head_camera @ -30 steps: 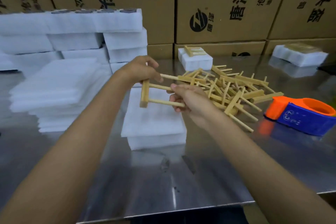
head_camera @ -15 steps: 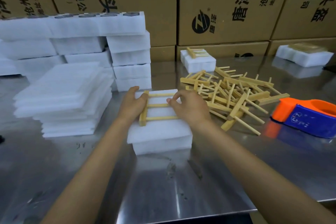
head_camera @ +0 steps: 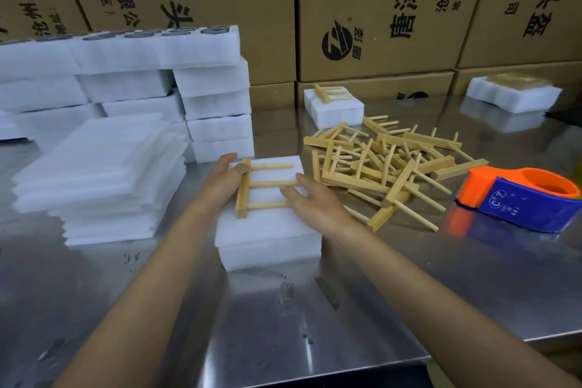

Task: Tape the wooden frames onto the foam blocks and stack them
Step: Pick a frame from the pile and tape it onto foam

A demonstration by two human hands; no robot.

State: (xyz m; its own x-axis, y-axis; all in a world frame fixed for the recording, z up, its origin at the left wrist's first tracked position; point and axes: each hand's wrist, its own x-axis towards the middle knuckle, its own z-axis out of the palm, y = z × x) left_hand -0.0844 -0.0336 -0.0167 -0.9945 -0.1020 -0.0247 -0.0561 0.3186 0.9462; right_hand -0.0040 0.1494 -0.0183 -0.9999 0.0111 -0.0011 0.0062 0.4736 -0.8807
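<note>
— Centre frame: wooden frame (head_camera: 263,187) flat on a foam block (head_camera: 267,230), on the steel worktop (head_camera: 409,293).

— Fingers?

— Left hand (head_camera: 225,181) against the frame's thick rail, fingers nearly straight; right hand (head_camera: 310,202) extended over the rod ends, gripping nothing.

— Right of frame?

— Loose frames heaped (head_camera: 387,164); orange-and-blue tape dispenser (head_camera: 519,202) beside them.

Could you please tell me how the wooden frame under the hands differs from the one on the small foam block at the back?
The near wooden frame is steadied by the left hand and right hand; the far wooden frame lies untouched. The near one's white foam block looks larger than the far small foam block. Both are rail-and-three-dowel frames.
</note>
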